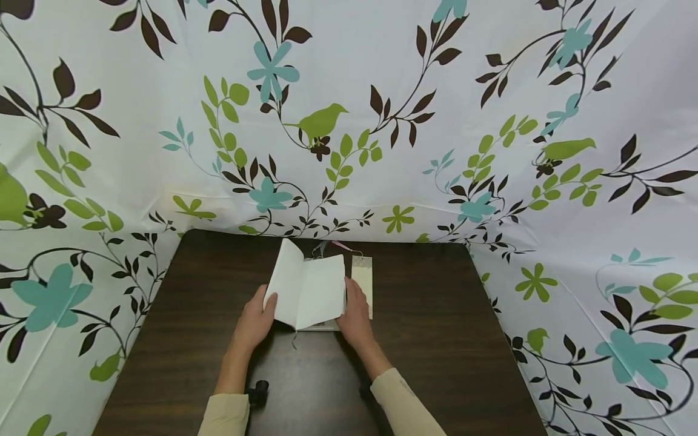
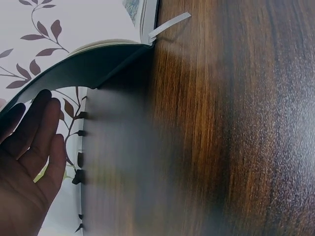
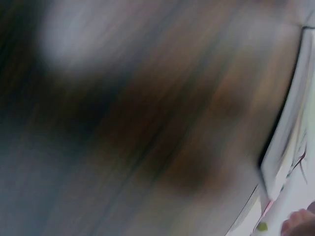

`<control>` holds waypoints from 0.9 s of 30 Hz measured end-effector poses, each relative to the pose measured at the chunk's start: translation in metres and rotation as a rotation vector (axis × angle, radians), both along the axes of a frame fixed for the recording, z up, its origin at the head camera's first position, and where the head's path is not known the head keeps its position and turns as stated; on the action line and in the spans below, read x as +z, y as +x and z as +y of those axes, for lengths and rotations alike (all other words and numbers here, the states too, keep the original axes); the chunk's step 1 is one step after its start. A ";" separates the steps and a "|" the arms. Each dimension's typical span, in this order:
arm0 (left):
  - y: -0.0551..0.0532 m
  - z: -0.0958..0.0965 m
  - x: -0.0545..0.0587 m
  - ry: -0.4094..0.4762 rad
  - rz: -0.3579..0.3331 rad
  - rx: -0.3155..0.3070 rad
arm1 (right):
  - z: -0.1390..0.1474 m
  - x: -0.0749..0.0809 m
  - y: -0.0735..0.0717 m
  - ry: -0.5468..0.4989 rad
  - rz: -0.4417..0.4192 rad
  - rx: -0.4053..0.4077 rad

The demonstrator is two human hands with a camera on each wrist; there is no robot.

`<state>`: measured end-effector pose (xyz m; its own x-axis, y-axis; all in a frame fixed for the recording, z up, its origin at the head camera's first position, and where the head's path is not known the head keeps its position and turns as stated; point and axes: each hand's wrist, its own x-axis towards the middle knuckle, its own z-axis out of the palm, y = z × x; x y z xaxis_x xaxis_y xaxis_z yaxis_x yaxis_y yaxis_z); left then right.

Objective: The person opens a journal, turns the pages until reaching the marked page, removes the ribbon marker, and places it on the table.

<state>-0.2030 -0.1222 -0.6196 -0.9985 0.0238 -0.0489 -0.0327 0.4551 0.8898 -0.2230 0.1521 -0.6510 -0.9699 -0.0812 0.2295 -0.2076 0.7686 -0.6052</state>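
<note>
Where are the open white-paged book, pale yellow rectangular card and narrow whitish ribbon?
Open white-paged book [image 1: 319, 289]: head view, right page.
Pale yellow rectangular card [image 1: 363, 271]: head view, upper part.
Narrow whitish ribbon [image 2: 171, 25]: left wrist view, middle.

Table [image 1: 436, 339]: dark brown, wood-grain top, far edge meeting white, lightly creased sheeting [image 1: 349, 54]. The same sheeting rises behind the table and along both sides. Print: dark leaves [image 1: 64, 79], teal flowers [image 1: 269, 71], green birds [image 1: 322, 124]. Lighting: pale sheen on tabletop near centre, head view; speckled glare, left wrist view. Right wrist view: tabletop heavily blurred.
</note>
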 end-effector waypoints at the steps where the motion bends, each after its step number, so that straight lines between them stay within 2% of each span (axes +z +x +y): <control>1: 0.000 0.000 0.000 0.002 -0.001 0.000 | -0.003 0.000 0.000 -0.057 -0.013 -0.009; 3: 0.000 0.000 -0.001 0.003 -0.003 -0.001 | -0.010 0.001 0.001 -0.131 -0.036 -0.007; 5: 0.000 -0.001 -0.002 0.001 -0.009 -0.003 | -0.018 0.002 0.003 -0.150 -0.054 0.015; 9: 0.000 -0.001 -0.002 0.002 -0.017 -0.001 | -0.037 0.007 0.005 -0.083 -0.082 0.095; 15: -0.001 0.001 -0.001 0.006 0.010 -0.005 | -0.064 0.015 0.014 -0.007 -0.177 0.230; 21: -0.001 0.001 -0.001 -0.013 0.000 0.018 | -0.072 0.012 0.018 0.059 -0.139 0.297; 27: -0.002 0.000 0.001 -0.030 -0.029 0.025 | -0.072 0.011 0.018 0.050 -0.127 0.314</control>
<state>-0.2047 -0.1224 -0.6186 -0.9970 -0.0027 -0.0779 -0.0696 0.4802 0.8744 -0.2052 0.0801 -0.6404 -0.9162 -0.3887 0.0971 -0.3646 0.7083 -0.6045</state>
